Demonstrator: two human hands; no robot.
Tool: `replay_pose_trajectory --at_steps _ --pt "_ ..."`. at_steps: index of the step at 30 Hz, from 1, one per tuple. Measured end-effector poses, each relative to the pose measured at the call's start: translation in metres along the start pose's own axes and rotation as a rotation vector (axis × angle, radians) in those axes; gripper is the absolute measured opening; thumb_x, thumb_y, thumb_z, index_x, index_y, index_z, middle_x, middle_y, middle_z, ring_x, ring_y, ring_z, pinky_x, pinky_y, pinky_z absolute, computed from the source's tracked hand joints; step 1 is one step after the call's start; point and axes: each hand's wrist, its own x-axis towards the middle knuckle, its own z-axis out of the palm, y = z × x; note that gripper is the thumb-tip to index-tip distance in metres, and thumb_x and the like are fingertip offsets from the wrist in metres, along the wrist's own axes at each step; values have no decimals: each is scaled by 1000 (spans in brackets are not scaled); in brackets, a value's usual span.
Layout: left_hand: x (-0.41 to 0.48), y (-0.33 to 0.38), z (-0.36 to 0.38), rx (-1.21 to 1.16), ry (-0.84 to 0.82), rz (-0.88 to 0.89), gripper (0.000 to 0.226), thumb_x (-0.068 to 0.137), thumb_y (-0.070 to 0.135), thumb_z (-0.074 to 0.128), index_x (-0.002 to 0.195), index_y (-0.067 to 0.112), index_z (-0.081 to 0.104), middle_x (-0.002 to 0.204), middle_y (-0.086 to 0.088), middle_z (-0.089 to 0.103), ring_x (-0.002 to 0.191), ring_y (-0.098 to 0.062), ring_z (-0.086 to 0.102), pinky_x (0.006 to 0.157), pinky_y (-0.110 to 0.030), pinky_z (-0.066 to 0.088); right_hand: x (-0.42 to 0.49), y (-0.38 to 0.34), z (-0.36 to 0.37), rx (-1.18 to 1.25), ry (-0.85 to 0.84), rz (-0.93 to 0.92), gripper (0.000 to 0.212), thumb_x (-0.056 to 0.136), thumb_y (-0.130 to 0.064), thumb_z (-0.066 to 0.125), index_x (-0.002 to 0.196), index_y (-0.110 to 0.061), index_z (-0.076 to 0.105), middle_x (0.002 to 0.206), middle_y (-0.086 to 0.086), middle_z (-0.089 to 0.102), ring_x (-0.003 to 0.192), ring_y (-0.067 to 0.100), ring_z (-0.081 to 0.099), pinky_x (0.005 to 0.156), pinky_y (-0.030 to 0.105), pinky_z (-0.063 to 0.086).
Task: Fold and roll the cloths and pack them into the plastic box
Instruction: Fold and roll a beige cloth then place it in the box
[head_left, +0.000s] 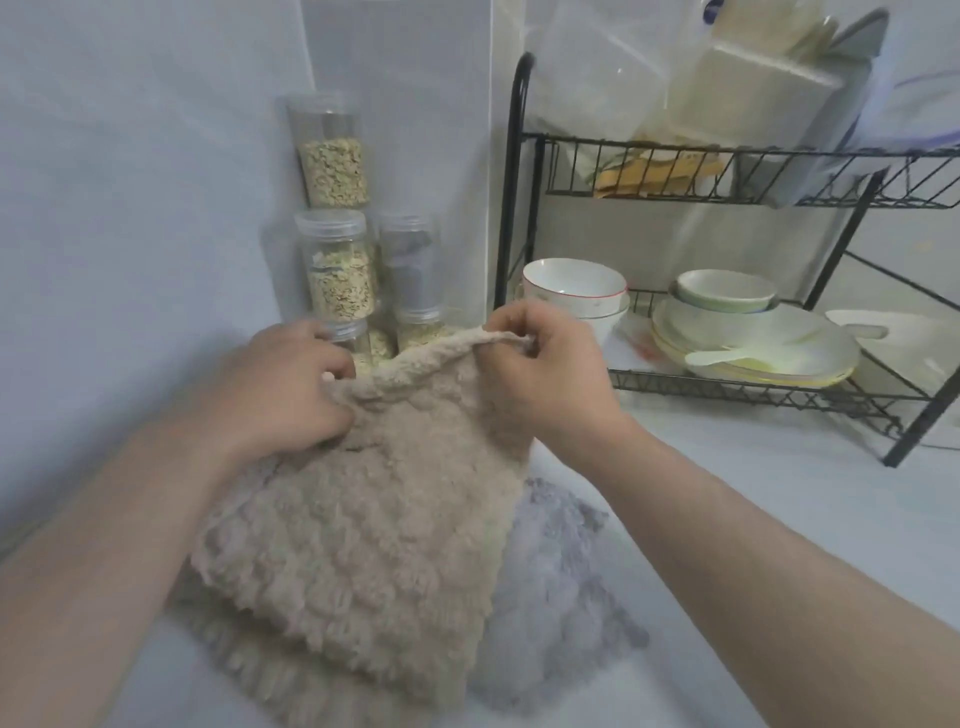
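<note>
A fluffy beige cloth (363, 525) hangs lifted over the counter in the middle of the view. My left hand (280, 384) grips its top left corner with curled fingers. My right hand (545, 364) pinches the top right edge between thumb and fingers. Under the beige cloth lies a grey cloth (556, 587), spread flat on the white counter, partly covered. A second beige layer (270, 670) shows below the lifted cloth near the lower edge. No plastic box for packing is recognisable in view.
Stacked clear jars of oats (337, 249) stand against the wall behind the cloth. A black wire dish rack (727, 389) at the right holds bowls (574, 286), plates (753, 338) and containers on its upper shelf. White counter (753, 493) lies right of the cloths.
</note>
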Motion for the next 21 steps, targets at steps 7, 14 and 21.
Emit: replay_pose_trajectory --at_steps 7,14,21 --pt "-17 43 -64 -265 299 52 21 72 1 62 73 15 46 72 -2 51 64 -16 46 55 -31 32 -16 -87 -61 6 236 -106 20 85 -13 67 74 -28 63 65 -10 61 61 9 55 56 26 49" --pt "-59 116 -134 -802 -188 289 32 54 26 71 85 20 70 82 -3 70 75 -20 67 63 -27 50 -57 -162 -144 -19 360 -174 21 83 -10 70 74 -28 64 53 -17 61 54 1 57 53 17 47" --pt "-83 179 -155 -1051 -559 467 39 57 12 70 82 -14 54 53 0 42 43 -8 38 41 -15 30 -112 -197 -232 -22 379 -43 16 82 -7 70 75 -21 66 64 -2 68 60 15 66 57 28 55"
